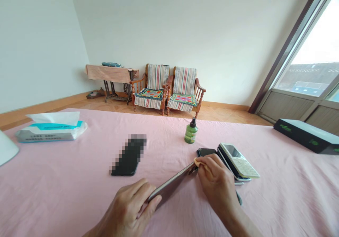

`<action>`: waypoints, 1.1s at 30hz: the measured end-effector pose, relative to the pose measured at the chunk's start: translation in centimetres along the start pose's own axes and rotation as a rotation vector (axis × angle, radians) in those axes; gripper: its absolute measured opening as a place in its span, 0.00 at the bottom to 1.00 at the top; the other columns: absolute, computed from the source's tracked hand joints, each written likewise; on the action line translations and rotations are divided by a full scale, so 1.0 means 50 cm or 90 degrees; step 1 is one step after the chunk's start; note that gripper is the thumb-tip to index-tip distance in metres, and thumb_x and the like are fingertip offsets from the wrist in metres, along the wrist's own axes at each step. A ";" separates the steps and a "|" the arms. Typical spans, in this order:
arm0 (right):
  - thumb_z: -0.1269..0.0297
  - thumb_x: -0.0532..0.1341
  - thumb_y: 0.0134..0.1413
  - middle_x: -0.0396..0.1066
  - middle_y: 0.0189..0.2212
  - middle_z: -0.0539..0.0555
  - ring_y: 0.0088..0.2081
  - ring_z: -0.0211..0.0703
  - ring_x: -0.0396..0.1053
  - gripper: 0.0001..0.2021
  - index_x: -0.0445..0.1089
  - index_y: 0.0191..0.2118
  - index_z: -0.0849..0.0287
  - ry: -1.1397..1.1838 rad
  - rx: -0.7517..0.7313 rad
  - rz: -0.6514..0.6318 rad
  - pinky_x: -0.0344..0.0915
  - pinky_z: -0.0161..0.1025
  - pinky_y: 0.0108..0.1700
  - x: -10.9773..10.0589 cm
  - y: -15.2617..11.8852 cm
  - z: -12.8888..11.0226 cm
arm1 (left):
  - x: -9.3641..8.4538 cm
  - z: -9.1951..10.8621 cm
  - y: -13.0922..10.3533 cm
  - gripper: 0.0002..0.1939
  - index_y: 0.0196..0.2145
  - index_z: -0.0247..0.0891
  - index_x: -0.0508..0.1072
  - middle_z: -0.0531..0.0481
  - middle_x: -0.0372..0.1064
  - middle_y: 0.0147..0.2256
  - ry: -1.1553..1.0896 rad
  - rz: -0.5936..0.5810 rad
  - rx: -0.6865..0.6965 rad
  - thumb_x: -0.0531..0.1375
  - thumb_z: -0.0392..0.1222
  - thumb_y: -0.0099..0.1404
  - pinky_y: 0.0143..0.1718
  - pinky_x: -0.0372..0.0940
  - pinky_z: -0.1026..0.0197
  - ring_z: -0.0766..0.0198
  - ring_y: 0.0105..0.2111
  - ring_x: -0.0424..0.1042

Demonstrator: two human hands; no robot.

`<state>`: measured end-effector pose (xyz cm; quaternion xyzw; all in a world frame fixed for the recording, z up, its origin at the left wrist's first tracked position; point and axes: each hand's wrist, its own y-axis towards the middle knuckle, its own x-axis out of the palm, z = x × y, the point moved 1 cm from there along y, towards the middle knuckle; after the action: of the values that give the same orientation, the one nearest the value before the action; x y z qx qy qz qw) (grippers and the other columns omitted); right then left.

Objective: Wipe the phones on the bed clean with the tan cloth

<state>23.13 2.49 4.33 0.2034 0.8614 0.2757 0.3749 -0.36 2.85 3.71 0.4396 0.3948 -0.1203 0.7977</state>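
My left hand [129,203] grips the near end of a thin phone [176,186], thumb on one face and fingers on the other. The phone is tilted on edge above the pink cloth, its brownish face towards me and dark parts near its far end. My right hand [215,177] pinches a small yellowish cloth [197,162] against the far corner. Beyond that hand lies a dark phone [207,151], partly hidden by it. Just right of it is a stack of phones with a white keypad phone [239,159] on top. A black phone [128,157] lies to the left, partly pixelated.
A green pump bottle [190,133] stands ahead of my hands. A tissue pack [53,129] lies at the left, a black box [307,134] at the far right. The pink cloth [84,180] covers the surface. Two wooden chairs [171,92] stand by the wall.
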 end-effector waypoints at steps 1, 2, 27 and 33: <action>0.73 0.55 0.55 0.67 0.31 0.53 0.33 0.41 0.67 0.08 0.71 0.35 0.58 -0.011 0.009 0.006 0.64 0.38 0.37 -0.003 0.004 0.011 | 0.000 0.000 0.000 0.07 0.31 0.38 0.66 0.55 0.60 0.24 0.000 0.000 0.002 0.53 0.32 0.67 0.25 0.57 0.65 0.68 0.22 0.64; 0.72 0.55 0.56 0.67 0.32 0.53 0.34 0.42 0.67 0.08 0.71 0.35 0.59 -0.017 0.010 0.010 0.64 0.39 0.37 -0.005 0.005 0.018 | 0.001 0.000 0.000 0.07 0.31 0.38 0.66 0.55 0.60 0.23 0.000 0.001 0.004 0.53 0.32 0.67 0.25 0.56 0.65 0.68 0.22 0.64; 0.74 0.53 0.59 0.67 0.33 0.54 0.35 0.43 0.66 0.09 0.69 0.40 0.59 -0.018 -0.109 -0.030 0.65 0.41 0.39 0.027 -0.016 -0.040 | -0.013 0.006 0.018 0.10 0.27 0.37 0.66 0.55 0.59 0.24 -0.062 -0.039 -0.103 0.53 0.34 0.66 0.26 0.57 0.66 0.69 0.24 0.63; 0.75 0.53 0.58 0.67 0.34 0.54 0.36 0.42 0.67 0.10 0.69 0.40 0.59 -0.026 -0.116 -0.030 0.66 0.40 0.39 0.028 -0.016 -0.039 | -0.010 0.003 0.016 0.09 0.27 0.37 0.67 0.55 0.60 0.24 -0.053 -0.035 -0.104 0.53 0.34 0.66 0.26 0.58 0.66 0.68 0.24 0.63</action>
<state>20.65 2.05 4.18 0.1538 0.8294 0.3400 0.4158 -0.19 3.14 4.62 0.3570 0.3818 -0.1279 0.8429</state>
